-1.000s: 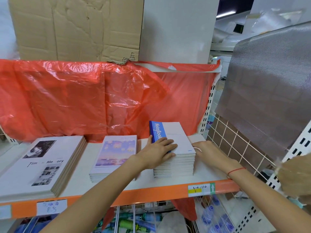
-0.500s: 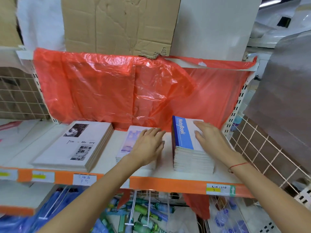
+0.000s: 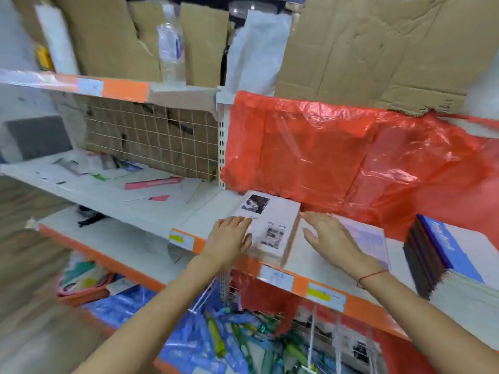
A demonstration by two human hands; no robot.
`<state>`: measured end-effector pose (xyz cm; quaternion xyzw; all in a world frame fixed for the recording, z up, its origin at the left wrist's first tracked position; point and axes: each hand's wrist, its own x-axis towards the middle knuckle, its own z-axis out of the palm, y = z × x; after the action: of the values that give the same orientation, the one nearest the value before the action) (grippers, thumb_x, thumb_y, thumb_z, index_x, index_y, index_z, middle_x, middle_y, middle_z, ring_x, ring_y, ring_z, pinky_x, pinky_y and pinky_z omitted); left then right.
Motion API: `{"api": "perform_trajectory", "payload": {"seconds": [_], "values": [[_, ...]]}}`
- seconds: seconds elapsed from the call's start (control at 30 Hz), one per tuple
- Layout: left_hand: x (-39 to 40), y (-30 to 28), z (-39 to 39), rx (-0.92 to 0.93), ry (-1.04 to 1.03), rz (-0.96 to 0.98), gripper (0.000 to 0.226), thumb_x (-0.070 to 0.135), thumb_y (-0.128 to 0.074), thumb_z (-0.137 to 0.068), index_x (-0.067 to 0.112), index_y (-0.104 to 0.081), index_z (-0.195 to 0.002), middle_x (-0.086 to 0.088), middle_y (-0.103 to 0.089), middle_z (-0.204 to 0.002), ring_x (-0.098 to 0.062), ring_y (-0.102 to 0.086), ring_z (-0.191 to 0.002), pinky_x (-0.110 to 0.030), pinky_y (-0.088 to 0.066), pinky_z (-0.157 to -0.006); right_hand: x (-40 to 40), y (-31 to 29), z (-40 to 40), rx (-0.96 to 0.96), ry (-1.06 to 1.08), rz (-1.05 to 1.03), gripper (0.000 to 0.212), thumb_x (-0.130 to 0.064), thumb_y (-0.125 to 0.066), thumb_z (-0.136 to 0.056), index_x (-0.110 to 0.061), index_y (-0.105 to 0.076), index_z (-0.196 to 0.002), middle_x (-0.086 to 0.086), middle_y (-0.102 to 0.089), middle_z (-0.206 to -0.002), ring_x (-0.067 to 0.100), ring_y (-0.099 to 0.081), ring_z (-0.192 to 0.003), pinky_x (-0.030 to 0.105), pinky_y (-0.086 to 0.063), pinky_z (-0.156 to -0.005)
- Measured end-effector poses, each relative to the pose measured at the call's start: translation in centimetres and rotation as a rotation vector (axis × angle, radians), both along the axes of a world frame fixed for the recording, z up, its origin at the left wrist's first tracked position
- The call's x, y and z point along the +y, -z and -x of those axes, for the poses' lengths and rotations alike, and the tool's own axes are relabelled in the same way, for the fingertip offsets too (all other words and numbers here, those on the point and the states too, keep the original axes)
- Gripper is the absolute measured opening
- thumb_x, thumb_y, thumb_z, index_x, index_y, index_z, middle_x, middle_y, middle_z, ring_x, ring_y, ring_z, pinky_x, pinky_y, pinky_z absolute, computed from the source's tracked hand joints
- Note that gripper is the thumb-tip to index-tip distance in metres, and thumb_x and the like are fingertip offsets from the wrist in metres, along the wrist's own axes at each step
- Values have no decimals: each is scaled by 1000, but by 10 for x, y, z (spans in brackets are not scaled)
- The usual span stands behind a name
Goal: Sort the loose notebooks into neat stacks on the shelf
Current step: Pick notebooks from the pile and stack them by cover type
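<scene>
We are facing a shop shelf with an orange price rail along its front edge, red plastic sheeting hung behind it and flattened cardboard propped on the tier above. Three stacks of notebooks sit on the shelf in a row. Leftmost is the white photo-cover stack; to its right lies the pale lilac-cover stack, and at the far right, well apart from our hands, the blue-spined stack.

Our left hand rests flat, fingers straight, on the left part of the white stack's top cover, near its front corner. Our right hand is spread open just beside that stack's right edge, over the bare strip of shelf between it and the lilac stack; the blur leaves us unable to tell whether the palm is touching the shelf or the lilac cover. Neither hand grips anything.

The white stack's long axis runs from the shelf's front edge back toward the red sheeting, angled slightly, with its front end reaching the price rail. It lies between our two hands, the left already on it, the right only beside it. We judge that squaring it will mean closing the right hand in against its right side while the left steadies it.
</scene>
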<state>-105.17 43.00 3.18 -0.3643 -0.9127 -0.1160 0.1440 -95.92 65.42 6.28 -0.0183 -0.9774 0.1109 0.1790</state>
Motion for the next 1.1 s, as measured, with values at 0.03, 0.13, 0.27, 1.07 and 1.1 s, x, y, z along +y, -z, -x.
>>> {"api": "perform_trajectory", "payload": {"seconds": [0.03,0.13,0.27,1.07,1.1], "values": [[-27,3,10,3,-24,-6,56,37,-29,-83,6,-66,-113,-11,-69,-104,-30,-66,-94,-42,-51,-78,-23,1,15,10,-27,-25,36,-7,-62,-83,0,-63,-119,18,-65,-117,34,-63,-106,45,-44,-95],[-105,9,39,13,-129,12,52,36,-32,-83,8,-67,-108,-8,-70,-99,-28,-67,-90,-41,-53,-75,-94,1,57,8,-118,-59,41,-15,-51,-94,-9,-51,-135,9,-56,-134,27,-52,-121,33,-33,-103],[-195,19,65,-10,-214,10,53,36,-32,-82,8,-67,-109,-9,-70,-99,-28,-67,-90,-39,-53,-75,-175,8,102,-47,-212,-100,44,-22,-44,-98,-12,-42,-141,5,-47,-143,22,-44,-129,30,-30,-105],[-392,27,305,-4,-335,-15,53,26,-31,-87,5,-53,-131,-17,-56,-128,-35,-54,-116,-43,-44,-95,-349,29,397,-239,-197,-100,27,-32,-44,-96,-12,-51,-113,10,-58,-105,25,-54,-92,28,-32,-64],[-402,25,318,5,-346,-10,48,18,-37,-87,4,-52,-131,-18,-55,-129,-36,-52,-119,-44,-42,-98,-355,30,408,-249,-187,-113,31,-32,-44,-96,-11,-50,-118,11,-58,-109,26,-55,-96,27,-31,-65]]}}
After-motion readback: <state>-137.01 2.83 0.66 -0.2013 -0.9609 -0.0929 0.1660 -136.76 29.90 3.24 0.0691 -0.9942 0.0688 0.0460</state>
